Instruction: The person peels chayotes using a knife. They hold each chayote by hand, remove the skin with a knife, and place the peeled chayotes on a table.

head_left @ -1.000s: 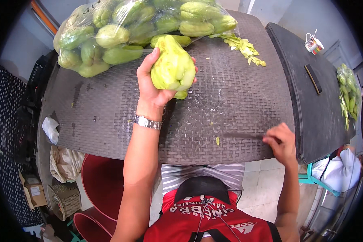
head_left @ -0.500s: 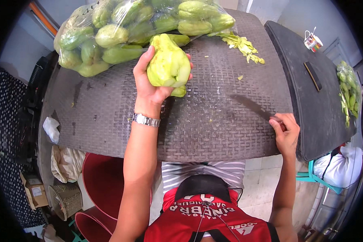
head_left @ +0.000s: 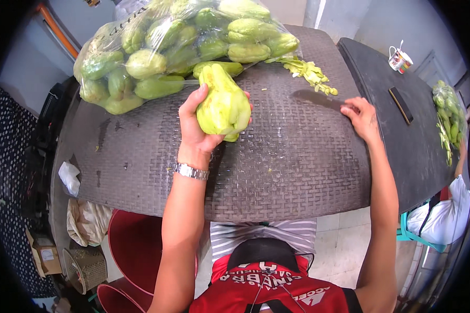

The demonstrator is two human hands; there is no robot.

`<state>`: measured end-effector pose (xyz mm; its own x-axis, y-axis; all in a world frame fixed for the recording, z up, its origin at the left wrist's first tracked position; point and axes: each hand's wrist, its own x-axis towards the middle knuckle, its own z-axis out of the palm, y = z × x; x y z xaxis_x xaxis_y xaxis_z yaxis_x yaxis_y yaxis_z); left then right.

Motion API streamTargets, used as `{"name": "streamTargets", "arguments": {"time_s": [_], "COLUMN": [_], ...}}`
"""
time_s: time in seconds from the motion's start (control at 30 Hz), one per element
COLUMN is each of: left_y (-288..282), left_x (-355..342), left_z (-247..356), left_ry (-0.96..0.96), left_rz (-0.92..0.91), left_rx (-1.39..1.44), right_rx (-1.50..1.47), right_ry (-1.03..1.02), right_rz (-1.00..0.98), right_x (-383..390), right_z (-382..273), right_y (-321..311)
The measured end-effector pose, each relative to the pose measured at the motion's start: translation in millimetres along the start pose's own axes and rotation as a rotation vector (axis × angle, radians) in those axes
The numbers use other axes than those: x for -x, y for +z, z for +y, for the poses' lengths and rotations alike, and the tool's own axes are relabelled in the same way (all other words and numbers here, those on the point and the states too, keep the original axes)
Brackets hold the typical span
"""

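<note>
My left hand (head_left: 194, 122) is wrapped round a light green chayote (head_left: 223, 101), held up over the woven-pattern table (head_left: 297, 172). Pale cut faces show on its near end. Part of another green piece peeks out just beneath it. At the right my right hand (head_left: 360, 117) grips a knife (head_left: 318, 98) by its handle, with the dark blade pointing left, low over the table and close to a small heap of peelings (head_left: 313, 75). Behind the left hand lies a large clear plastic bag (head_left: 156, 68) full of chayotes.
A second dark table (head_left: 402, 151) on the right bears a mug (head_left: 399, 60), a phone-like slab (head_left: 400, 104) and another bag of chayotes (head_left: 449, 112). Someone in a white shirt (head_left: 444, 214) sits beside it. Red tubs (head_left: 136, 250) and a wicker-like basket (head_left: 86, 268) stand below at left.
My right hand has moved the knife away from me, toward the peelings. The left hand still holds the chayote, slightly lower in view. The whole view has shifted a little.
</note>
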<state>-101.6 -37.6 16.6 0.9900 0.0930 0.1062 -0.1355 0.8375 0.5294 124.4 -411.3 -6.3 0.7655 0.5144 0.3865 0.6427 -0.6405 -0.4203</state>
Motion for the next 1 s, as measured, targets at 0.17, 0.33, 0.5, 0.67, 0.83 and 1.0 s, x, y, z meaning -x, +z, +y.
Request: {"name": "streamTargets", "arguments": {"time_s": [0.17,0.33,0.5,0.67,0.83,1.0], "left_y": [1.8,-0.5,2.5,9.4,18.4,40.8], "left_x": [0.5,-1.2,-3.7,-3.2,0.8,1.5], "left_z": [-3.1,-8.2,-9.8,-9.9,-30.5,-44.0], "left_ry": [0.028,0.015,-0.02,0.008,0.112,0.01], "left_rz": [0.0,0.014,0.11,0.068,-0.15,-0.173], "left_rx": [-0.061,-0.097,-0.027,-0.062,0.258,-0.123], "right_rx": [0.034,0.056,-0.12,0.103,-0.332,-0.304], "right_ry": [0.027,0.001,0.009,0.118,0.635,0.133], "right_rz": [0.027,0.008,0.014,0.033,-0.258,-0.101], "right_x": [-67.1,-108.3,-99.4,-67.8,-45.5,-21.8], "right_z": [25.6,30.1,15.3,-18.5,-76.6,-98.2], "right_y": [19.7,29.4,4.3,-31.2,-46.3,-32.7]}}
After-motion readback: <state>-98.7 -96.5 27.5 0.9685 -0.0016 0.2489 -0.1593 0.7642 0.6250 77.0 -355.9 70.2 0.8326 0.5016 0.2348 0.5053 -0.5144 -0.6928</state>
